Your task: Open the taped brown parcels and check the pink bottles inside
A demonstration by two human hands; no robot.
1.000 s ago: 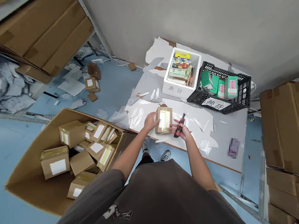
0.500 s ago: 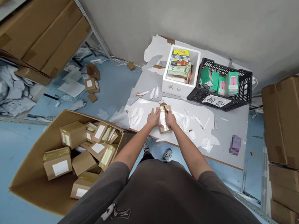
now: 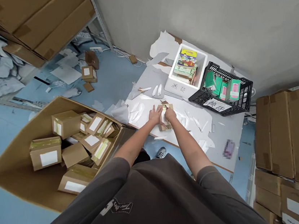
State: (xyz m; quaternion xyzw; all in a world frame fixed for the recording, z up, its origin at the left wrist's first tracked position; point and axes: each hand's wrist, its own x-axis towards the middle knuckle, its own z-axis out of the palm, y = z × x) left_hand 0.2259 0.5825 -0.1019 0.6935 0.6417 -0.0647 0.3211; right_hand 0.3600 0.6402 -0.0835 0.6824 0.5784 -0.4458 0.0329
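A small brown cardboard box with a white label and shiny tape lies on the table near its front edge. Spread fingers of my left hand rest against the box's left side and top. Over the upper part of the box, my right hand is closed in a fist. It grips a small red-and-black cutter, visible half a second ago but now mostly hidden by the fingers. White paper scraps lie around the box.
Behind the box stand a white foam bin with colourful packets and a black crate with green boxes. At left, a large open carton holds several taped parcels. Shelves with cartons flank both sides. A blurred purple item lies at right.
My right hand has shifted toward the upper part of the box, hiding the cutter. My left hand stays on the box with fingers spread. The whole view has shifted slightly.
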